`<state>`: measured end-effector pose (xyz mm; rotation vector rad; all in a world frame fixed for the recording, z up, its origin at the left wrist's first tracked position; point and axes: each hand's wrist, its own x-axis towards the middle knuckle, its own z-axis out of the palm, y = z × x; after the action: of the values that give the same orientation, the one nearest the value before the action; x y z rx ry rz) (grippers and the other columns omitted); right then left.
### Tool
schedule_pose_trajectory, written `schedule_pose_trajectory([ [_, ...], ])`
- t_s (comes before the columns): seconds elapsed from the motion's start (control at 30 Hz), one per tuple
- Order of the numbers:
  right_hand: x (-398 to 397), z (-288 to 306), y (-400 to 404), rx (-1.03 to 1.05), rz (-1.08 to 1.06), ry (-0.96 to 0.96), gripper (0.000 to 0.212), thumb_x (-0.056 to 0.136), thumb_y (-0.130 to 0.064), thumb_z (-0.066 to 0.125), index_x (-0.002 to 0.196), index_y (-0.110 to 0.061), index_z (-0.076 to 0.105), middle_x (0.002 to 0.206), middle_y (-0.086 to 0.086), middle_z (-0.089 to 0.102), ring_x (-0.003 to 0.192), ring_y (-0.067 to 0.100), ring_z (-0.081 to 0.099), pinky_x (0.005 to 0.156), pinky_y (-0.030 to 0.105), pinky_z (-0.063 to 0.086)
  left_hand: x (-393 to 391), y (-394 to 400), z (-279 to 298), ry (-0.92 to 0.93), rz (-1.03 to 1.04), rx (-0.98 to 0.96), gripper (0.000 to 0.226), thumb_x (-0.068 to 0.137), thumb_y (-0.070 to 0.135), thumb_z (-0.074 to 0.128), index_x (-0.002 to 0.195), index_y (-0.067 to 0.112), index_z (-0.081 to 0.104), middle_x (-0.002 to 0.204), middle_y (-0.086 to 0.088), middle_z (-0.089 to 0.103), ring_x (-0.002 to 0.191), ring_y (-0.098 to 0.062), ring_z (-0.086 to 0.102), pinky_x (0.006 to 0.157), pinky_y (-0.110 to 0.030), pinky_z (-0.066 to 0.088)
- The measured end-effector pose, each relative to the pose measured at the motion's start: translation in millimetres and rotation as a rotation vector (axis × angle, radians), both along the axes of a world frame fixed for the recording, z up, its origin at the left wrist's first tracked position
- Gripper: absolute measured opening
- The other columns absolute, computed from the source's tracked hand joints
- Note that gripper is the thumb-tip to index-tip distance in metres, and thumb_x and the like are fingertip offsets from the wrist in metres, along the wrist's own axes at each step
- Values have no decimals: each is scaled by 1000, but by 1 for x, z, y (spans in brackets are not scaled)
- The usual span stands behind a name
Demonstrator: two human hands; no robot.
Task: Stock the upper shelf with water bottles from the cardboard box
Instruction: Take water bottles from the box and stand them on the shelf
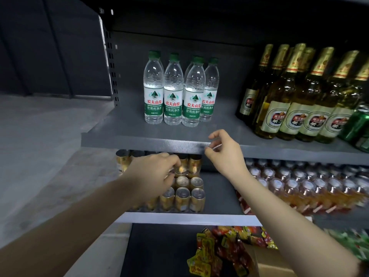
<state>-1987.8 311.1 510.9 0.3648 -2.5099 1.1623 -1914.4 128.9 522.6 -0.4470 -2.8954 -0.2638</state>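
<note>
Water bottles (180, 88) stand in a tight cluster on the upper shelf (127, 136), above and a little to the left of my right hand (223, 150); I count at least four green-capped ones, maybe a fifth hidden behind. My right hand hovers at the shelf's front lip with its fingers loosely curled and nothing in them. My left hand (157, 170) is lower, under that lip, fingers also relaxed and carrying nothing, just in front of the gold cans (189, 192) on the shelf below.

I judge I am between bottles: both hands are free, so the step in hand is to fetch more from the cardboard box (267, 260), of which I see only a brown corner down by my right forearm, beside the snack packets (219, 250). I cannot tell how many bottles remain in it.

To do this well, I would take each bottle round its body, not by the cap, since the thin plastic will flex if squeezed. There is bare shelf left of the cluster and between it and the beer bottles (295, 100) to the right of my right hand. I would fill in beside the cluster, labels forward, and stay off the glass, which could tip if knocked.
</note>
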Motion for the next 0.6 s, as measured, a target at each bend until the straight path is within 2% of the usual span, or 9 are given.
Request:
schedule_pose_trajectory([
  [0.1, 20, -8, 3, 7, -15, -18, 21, 81, -10, 59, 95, -19, 47, 74, -4, 57, 73, 20, 57, 65, 30, 44, 16, 1, -5, -7, -10, -20, 32, 94, 29, 41, 126, 30, 44, 127, 10, 52, 111, -14, 52, 85, -30, 45],
  [0.2, 38, -16, 11, -8, -38, -29, 20, 79, -10, 60, 94, -18, 49, 74, 0, 60, 71, 21, 57, 69, 33, 46, 31, 6, -10, -13, -21, -20, 32, 94, 29, 40, 126, 30, 44, 125, 9, 53, 110, -15, 53, 82, -30, 43],
  [0.3, 55, -22, 23, -13, -57, -40, 21, 79, -10, 61, 96, -15, 51, 76, 0, 58, 70, 19, 55, 70, 32, 46, 44, 17, -13, -14, -47, -40, 31, 94, 30, 40, 125, 30, 45, 125, 10, 54, 94, -12, 52, 70, -27, 40],
  [0.37, 66, -24, 32, -5, -71, -37, 23, 78, -10, 62, 99, -12, 53, 76, 0, 57, 70, 19, 53, 70, 34, 46, 52, 25, -14, -30, -57, -43, 31, 95, 30, 39, 126, 31, 44, 123, 11, 54, 82, -9, 43, 60, -26, 33],
  [0.4, 71, -25, 37, 3, -78, -39, 23, 79, -10, 62, 100, -12, 53, 77, 0, 57, 71, 19, 54, 70, 34, 46, 55, 28, -16, -32, -64, -43, 30, 95, 29, 38, 125, 31, 45, 122, 10, 55, 81, -10, 43, 60, -26, 33],
  [0.5, 84, -29, 53, 18, -95, -62, 24, 82, -12, 60, 104, -13, 52, 83, 3, 61, 74, 19, 56, 68, 31, 45, 63, 39, -20, -34, -91, -28, 27, 94, 29, 40, 120, 30, 46, 121, 9, 55, 98, -16, 54, 73, -31, 43],
  [0.6, 96, -34, 69, 31, -122, -82, 23, 82, -12, 59, 103, -15, 50, 84, 5, 64, 75, 20, 58, 66, 30, 44, 69, 51, -23, -55, -122, -25, 29, 94, 28, 39, 123, 32, 44, 126, 11, 52, 109, -15, 51, 74, -28, 39],
])
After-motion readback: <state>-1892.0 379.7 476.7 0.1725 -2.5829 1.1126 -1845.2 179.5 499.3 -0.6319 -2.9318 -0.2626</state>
